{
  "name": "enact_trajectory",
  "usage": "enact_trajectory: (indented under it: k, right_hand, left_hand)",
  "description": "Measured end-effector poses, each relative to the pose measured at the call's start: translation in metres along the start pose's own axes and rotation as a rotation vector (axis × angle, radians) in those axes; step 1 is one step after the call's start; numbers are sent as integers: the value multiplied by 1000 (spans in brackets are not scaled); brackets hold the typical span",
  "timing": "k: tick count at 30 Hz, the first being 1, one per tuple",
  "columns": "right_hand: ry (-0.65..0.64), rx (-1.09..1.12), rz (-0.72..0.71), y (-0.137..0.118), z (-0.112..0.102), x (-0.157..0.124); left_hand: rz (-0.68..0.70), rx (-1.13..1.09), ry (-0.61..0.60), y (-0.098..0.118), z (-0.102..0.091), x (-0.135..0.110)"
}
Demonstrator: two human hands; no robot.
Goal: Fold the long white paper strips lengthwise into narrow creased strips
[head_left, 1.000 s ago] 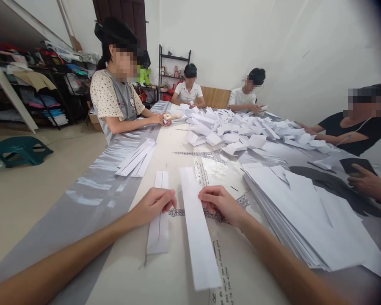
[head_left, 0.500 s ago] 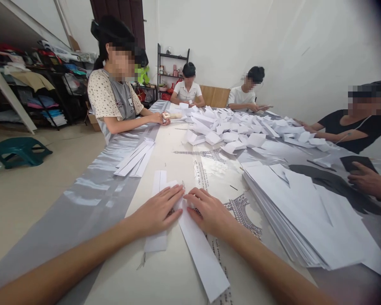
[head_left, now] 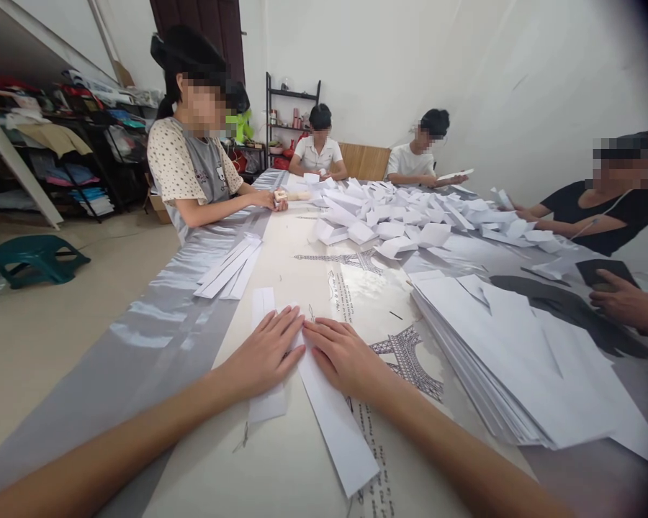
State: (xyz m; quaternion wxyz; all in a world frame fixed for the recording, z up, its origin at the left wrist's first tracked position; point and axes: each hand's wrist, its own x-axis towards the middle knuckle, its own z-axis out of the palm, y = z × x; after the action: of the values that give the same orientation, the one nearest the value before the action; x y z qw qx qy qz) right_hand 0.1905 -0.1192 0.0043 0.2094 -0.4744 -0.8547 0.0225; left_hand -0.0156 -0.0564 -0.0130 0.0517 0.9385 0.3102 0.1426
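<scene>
A long folded strip of white paper point(head_left: 341, 439) lies slanted on the table, its near end toward me. My left hand point(head_left: 264, 356) rests palm down at the strip's far end, fingers stretched out. From the other side my right hand point(head_left: 351, 356) lies on the same end, fingers extended flat, its tips almost meeting the left fingertips. The far tip of the strip is hidden under the hands. Beneath my left hand lies a second white strip point(head_left: 268, 409), flat and partly covered.
Several folded strips point(head_left: 230, 267) lie left of my hands. A thick stack of white sheets point(head_left: 523, 367) sits at the right. Farther back is a large heap of folded white papers point(head_left: 405, 216). Co-workers sit around the table; one hand point(head_left: 623, 298) at the right holds a dark object.
My right hand has moved left and flattened over the strip. The strip's near end has shifted slightly left and away from me. A co-worker at the back has raised a white paper.
</scene>
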Motion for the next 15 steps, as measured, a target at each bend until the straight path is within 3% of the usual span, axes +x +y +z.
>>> enact_trajectory:
  k: [8,15]
  right_hand:
    - [-80,48,-33,2,-14,1]
    - [-90,-94,40,-20,-14,-7]
  left_hand:
    - [33,34,-37,2,-10,1]
    - [59,100,37,5,-10,3]
